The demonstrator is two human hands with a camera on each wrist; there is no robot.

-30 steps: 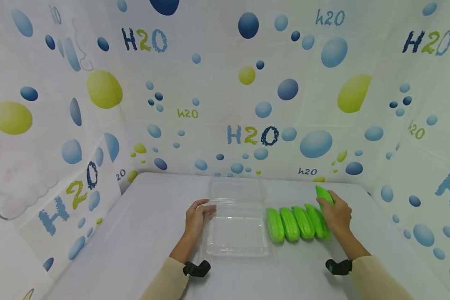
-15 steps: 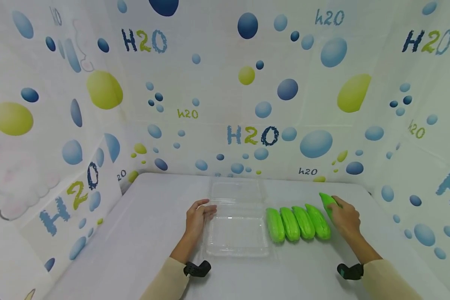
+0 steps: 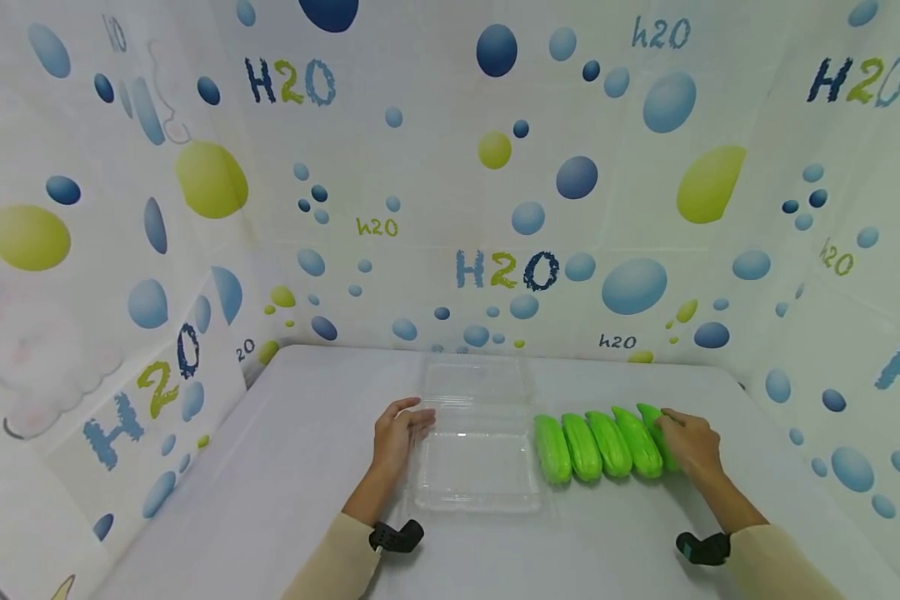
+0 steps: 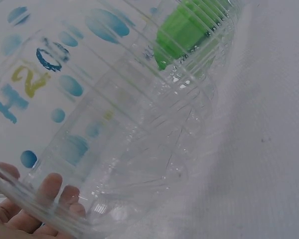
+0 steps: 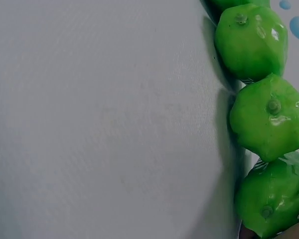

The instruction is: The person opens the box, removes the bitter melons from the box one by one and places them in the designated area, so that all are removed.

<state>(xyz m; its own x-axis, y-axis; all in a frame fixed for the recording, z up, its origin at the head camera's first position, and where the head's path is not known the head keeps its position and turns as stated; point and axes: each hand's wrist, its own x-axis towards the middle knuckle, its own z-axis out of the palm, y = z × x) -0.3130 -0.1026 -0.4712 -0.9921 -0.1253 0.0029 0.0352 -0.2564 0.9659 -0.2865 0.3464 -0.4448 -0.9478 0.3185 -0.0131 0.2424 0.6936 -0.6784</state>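
Note:
Several green ribbed gourds [image 3: 585, 447] with pointed tips lie side by side in a row on the white table. My right hand [image 3: 692, 442] holds the rightmost gourd [image 3: 654, 421] from above, bringing it alongside its neighbour; the hand covers much of it. In the right wrist view, the end gourd [image 5: 271, 196] touches the one beside it, fingers just showing at the right edge. A clear plastic box [image 3: 478, 471] with its lid [image 3: 474, 382] folded back stands left of the row. My left hand [image 3: 393, 437] rests loosely bent fingers at the box's left edge, near the hinge.
The white table [image 3: 292, 467] spreads out on both sides of the box and row. Behind it stands a pale wall sheet [image 3: 420, 167] printed with coloured dots and "H2O". Each wrist wears a black camera mount [image 3: 397, 537].
My right hand has moved the held gourd a little right, then down onto the table, at the row's right end. The left hand and box stay in place.

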